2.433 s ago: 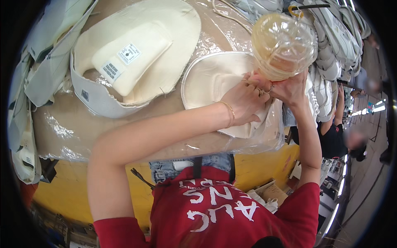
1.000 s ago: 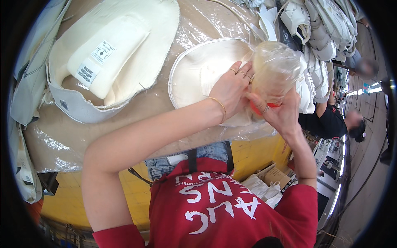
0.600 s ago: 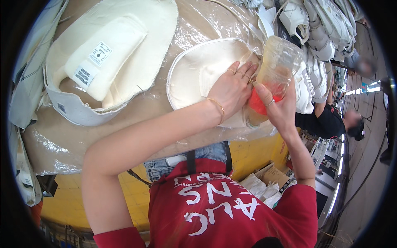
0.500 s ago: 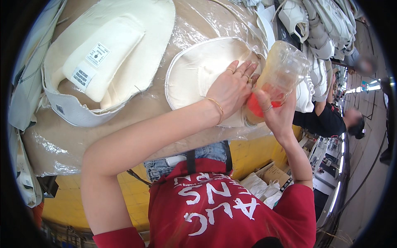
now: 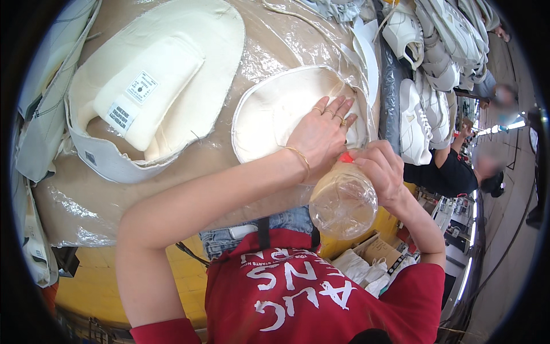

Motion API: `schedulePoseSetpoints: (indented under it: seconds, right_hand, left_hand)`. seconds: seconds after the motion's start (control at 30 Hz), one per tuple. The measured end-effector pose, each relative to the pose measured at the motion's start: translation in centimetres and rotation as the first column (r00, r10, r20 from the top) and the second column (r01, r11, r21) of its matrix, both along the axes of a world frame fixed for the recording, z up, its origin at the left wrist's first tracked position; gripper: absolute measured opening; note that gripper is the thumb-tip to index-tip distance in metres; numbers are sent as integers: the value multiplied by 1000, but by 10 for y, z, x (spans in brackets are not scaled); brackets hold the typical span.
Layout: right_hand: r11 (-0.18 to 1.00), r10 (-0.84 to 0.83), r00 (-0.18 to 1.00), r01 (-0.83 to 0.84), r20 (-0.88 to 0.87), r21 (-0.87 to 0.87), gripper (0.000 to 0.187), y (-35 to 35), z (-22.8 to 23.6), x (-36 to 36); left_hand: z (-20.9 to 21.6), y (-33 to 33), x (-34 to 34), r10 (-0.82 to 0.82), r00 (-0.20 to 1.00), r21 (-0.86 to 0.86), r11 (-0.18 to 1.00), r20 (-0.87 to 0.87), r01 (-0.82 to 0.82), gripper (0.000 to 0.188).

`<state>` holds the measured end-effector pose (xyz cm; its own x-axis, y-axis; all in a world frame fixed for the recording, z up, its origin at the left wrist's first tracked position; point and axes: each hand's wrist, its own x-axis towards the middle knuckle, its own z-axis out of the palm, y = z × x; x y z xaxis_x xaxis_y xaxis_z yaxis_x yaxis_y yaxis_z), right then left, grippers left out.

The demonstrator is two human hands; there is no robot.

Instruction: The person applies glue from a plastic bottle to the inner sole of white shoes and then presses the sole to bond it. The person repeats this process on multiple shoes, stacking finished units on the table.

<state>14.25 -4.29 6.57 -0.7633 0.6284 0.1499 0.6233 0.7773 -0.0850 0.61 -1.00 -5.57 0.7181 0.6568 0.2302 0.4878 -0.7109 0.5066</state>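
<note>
My left hand point(image 5: 321, 129) lies with fingers stretched over a cream-white shoe upper point(image 5: 260, 117) on the plastic-covered table, pressing on its right part. In my right hand point(image 5: 381, 172) is a clear plastic bottle point(image 5: 344, 203) with a red cap point(image 5: 346, 157). My fingers close round its neck, just right of the left hand. The bottle is tilted, its round base toward me and its cap toward the shoe upper. Whether the cap touches the upper, I cannot tell. A second white shoe upper point(image 5: 215, 63) with a labelled tongue lies opened out to the left.
The table point(image 5: 114, 215) has a wrinkled clear plastic cover. White and grey shoe uppers point(image 5: 415, 123) are stacked at the far right. More uppers point(image 5: 51, 103) hang along the left edge. Beyond the right side is a person in black point(image 5: 441, 175). A cardboard box point(image 5: 378, 252) stands below.
My right hand has turned the bottle over and brought it nearer me, its base now facing me and the cap beside my left hand. The left hand stays on the upper.
</note>
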Motion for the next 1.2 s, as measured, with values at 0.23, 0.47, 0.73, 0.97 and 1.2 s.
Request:
schedulePoseSetpoints:
  seconds: [0.23,0.47,0.73,0.97,1.2]
  right_hand:
    - [935,298,950,-311,96,172,37,43,-5,32]
    - [899,410,912,-400,-22,178,39,80,-15,24]
    - [848,528,848,-526,-30,59,40,74,-6,28]
    - [805,579,815,-575,15,145,43,87,-10,19]
    - [976,216,954,-215,209,-29,54,86,13,-2]
  left_hand:
    - [10,1,-7,-19,989,107,994,-147,35,57]
    - [11,5,-12,-64,996,6,998,-58,64,54]
    - [8,2,-10,-22,999,62,998,-41,24,52]
    - [11,1,-11,-25,990,79,996,-138,36,54]
    - [-3,0,1,29,963,-386,919,269,81,43]
